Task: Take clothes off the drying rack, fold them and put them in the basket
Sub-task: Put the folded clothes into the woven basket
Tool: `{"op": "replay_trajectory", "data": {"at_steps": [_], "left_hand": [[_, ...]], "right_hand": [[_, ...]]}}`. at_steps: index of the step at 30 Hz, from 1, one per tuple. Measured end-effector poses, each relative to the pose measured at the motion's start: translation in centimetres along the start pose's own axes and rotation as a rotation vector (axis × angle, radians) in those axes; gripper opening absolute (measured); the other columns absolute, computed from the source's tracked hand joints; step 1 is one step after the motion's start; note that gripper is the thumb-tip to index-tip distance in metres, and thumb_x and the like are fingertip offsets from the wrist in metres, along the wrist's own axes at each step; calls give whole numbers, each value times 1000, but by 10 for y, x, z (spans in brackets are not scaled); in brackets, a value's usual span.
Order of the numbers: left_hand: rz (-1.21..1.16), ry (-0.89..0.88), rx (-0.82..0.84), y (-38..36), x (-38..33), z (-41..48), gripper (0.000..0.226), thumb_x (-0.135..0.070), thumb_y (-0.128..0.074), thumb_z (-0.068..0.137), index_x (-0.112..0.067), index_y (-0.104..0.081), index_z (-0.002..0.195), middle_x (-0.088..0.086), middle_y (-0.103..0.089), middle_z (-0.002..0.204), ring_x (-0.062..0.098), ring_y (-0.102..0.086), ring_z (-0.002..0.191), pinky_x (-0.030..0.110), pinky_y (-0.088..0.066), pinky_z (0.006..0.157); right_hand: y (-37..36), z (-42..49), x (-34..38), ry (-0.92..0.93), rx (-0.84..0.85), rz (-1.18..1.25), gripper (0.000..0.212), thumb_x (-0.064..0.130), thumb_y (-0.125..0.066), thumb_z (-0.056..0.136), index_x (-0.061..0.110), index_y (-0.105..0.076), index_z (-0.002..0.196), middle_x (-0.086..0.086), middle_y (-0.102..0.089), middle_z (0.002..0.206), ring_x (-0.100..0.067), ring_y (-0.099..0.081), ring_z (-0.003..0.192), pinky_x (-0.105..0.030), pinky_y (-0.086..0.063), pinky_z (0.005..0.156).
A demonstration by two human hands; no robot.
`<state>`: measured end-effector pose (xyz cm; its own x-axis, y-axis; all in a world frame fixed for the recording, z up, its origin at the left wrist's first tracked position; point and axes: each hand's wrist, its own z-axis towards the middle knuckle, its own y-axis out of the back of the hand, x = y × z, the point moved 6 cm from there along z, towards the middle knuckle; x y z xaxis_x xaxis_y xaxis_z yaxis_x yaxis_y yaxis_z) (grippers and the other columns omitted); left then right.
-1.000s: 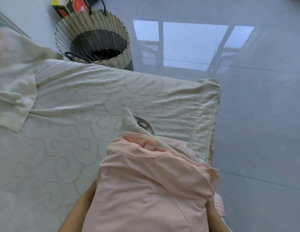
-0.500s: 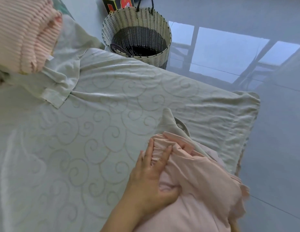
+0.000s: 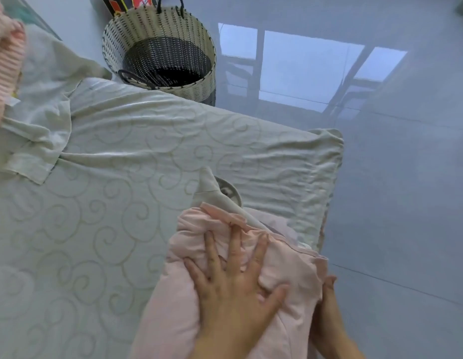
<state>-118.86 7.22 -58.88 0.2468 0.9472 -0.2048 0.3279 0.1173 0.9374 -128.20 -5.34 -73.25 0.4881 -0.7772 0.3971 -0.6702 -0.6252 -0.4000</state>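
From my feed I see a glossy grey tiled floor (image 3: 406, 203) filling the right side, with thin grout lines crossing it; daylight lies on it as the bright reflection of a paned window (image 3: 302, 71), its dark bars splayed across the sheen; to the left is a wide padded surface under a pale green cover (image 3: 95, 242) stitched in swirls, creased toward its far corner; at the top edge I see part of a black, red and yellow box (image 3: 126, 5); the light is soft and cool.
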Motion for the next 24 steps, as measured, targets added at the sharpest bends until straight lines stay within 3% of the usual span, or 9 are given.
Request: {"op": "replay_trajectory", "data": {"at_steps": [2,6,8,11,15,17,19,22,24], "left_hand": [[109,25,95,-29,3,10,85,-81,-41,67,-40,-41,141,7,-21,158,50,-19,139,78,-14,97],[124,45,101,-45,4,17,90,-80,-45,64,-37,-40,142,9,-27,156,52,-17,139,78,-9,97],[123,38,97,-45,3,17,91,-80,-46,63,-37,-38,143,9,-27,155,52,-17,139,78,-8,97],[120,42,96,-45,5,17,90,-79,-45,64,-37,-38,143,9,-26,155,52,-16,139,78,-8,98],[119,30,66,-37,5,17,91,-81,-43,66,-37,-35,145,8,-25,156,51,-17,140,77,-11,100],[71,-14,-18,-22,7,13,91,-81,-41,69,-37,-29,147,8,-22,158,47,-18,141,74,-17,102],[-7,-53,-144,-1,17,4,90,-77,-44,72,-35,-24,149,10,-19,159,40,-19,144,67,-24,104],[-3,47,-202,20,55,-11,88,-78,-41,72,-37,-24,148,10,-24,157,37,-21,143,67,-25,102],[-59,168,-104,18,75,-13,81,-83,-29,76,-41,-27,146,10,-24,156,41,-26,139,67,-33,96]], "right_hand": [[10,0,12,-137,-89,6,112,92,-61,46,17,-56,129,-16,-62,126,-33,-54,121,-51,-28,114],[44,25,18,-63,-252,-209,110,100,-43,47,17,-69,113,-14,-69,114,-31,-66,104,-50,-47,99],[38,22,41,50,-341,-381,105,100,-36,54,17,-68,110,-13,-67,117,-28,-63,107,-49,-44,102],[7,-1,87,363,-447,-671,110,94,-25,61,16,-50,135,-10,-48,140,-26,-42,130,-42,-28,113],[-47,-39,102,664,-242,-999,95,93,-30,66,34,-33,141,3,-37,143,-14,-32,134,-41,-23,113],[-64,-39,91,664,-101,-1271,88,93,-32,64,46,-26,139,9,-32,145,-11,-29,135,-43,-18,114],[-67,-27,80,547,-21,-1452,99,100,-22,55,52,-15,141,9,-24,151,-12,-22,139,-43,-14,116],[-65,-14,88,448,-93,-1554,121,104,-13,46,42,-9,149,1,-20,154,-20,-20,140,-43,-12,116],[-73,-24,93,494,-163,-1580,115,100,-18,51,42,-5,150,0,-11,157,-21,-12,144,-49,-6,117]]}}
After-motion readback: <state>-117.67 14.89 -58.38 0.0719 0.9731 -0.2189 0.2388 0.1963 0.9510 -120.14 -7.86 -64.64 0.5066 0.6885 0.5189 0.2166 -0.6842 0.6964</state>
